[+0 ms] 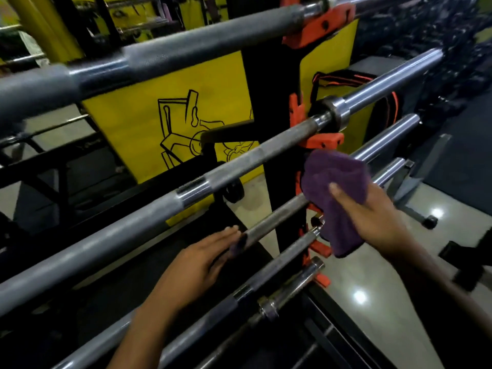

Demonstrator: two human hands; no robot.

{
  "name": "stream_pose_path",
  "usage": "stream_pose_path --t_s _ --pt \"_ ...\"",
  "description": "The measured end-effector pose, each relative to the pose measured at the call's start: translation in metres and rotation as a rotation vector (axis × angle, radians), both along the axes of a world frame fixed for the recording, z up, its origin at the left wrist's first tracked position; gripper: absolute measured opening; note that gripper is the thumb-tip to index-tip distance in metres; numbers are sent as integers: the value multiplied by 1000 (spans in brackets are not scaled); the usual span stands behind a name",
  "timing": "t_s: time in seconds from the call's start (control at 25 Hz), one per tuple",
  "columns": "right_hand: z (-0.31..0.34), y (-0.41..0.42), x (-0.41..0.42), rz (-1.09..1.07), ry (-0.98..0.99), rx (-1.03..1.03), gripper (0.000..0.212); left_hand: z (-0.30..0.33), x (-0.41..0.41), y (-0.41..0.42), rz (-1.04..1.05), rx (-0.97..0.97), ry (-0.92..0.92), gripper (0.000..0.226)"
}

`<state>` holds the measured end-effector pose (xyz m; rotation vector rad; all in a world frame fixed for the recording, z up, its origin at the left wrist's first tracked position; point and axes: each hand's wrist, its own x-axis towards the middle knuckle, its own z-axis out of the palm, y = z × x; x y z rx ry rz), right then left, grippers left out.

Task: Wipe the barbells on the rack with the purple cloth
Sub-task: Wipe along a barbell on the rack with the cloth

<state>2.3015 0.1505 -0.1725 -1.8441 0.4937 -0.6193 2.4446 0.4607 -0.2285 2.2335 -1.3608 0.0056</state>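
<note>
Purple terry cloth (336, 198) sits right of centre in the frame, bunched in the right hand (372, 211) and draped over the third grey steel barbell (277, 219) where it meets the black rack upright with orange hooks (282, 166). The left hand (198, 258) lies flat and relaxed along the same bar, lower centre, with straight fingers steadying it. To wipe well, I'd wrap the cloth fully round the shaft and draw it along the knurling with firm pressure while the left hand keeps the bar from rolling.
</note>
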Motion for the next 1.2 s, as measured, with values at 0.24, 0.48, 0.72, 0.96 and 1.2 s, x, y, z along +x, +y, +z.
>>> stream_pose_path --t_s 0.24,0.48,0.72,0.96,1.2 --pt "-28 83 -3 -252 -403 491 67 -17 -3 70 -58 29 59 54" --pt "-52 122 35 -223 -27 -47 80 -15 -5 76 -109 44 5 54" --pt "-103 181 68 -141 18 -567 70 -13 -2 72 -109 73 71 58" --pt "-103 96 79 -33 -23 -956 57 -11 9 79 -268 220 76 71" --pt "-81 36 83 -171 55 -763 53 -13 7 83 -248 236 0 82"
